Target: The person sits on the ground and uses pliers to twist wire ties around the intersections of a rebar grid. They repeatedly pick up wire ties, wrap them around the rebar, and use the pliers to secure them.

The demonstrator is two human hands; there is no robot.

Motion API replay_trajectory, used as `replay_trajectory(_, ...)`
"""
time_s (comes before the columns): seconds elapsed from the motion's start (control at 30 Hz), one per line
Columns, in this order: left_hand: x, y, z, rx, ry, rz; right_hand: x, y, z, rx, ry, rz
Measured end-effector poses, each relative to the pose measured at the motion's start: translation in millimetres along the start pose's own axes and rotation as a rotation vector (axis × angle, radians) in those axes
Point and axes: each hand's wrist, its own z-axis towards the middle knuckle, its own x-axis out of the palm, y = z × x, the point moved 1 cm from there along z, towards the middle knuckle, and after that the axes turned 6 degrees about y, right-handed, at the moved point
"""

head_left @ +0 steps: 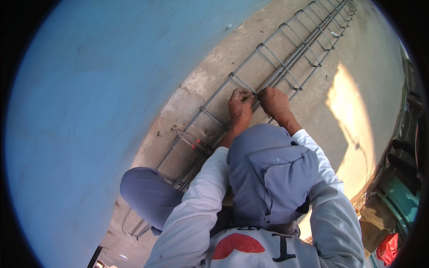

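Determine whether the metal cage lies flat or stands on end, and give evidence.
Lying flat. The metal cage stretches lengthwise along the concrete ground, passing beneath the person's left leg and reaching toward the picture's top right.

This looks to me like a building site or a steel-fixing yard: a long cage of steel bars (304,47) runs over the rough, stained concrete floor (380,80), red-marked pincers (190,139) lie by the bars, a plain blue wall (89,111) fills 1 side, and sunlight (351,111) patches the other.
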Motion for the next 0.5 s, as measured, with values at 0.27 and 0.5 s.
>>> replay_trajectory(0.27, -16, 2, 17, -0.173, 0.010, 0.100, -13, 7, 2, -0.004, 0.126, 0.081)
replay_trajectory(0.5, -5, -4, 27, -0.366, -0.066, 0.296, -12, -8, 9, 0.005, 0.202, 0.063)
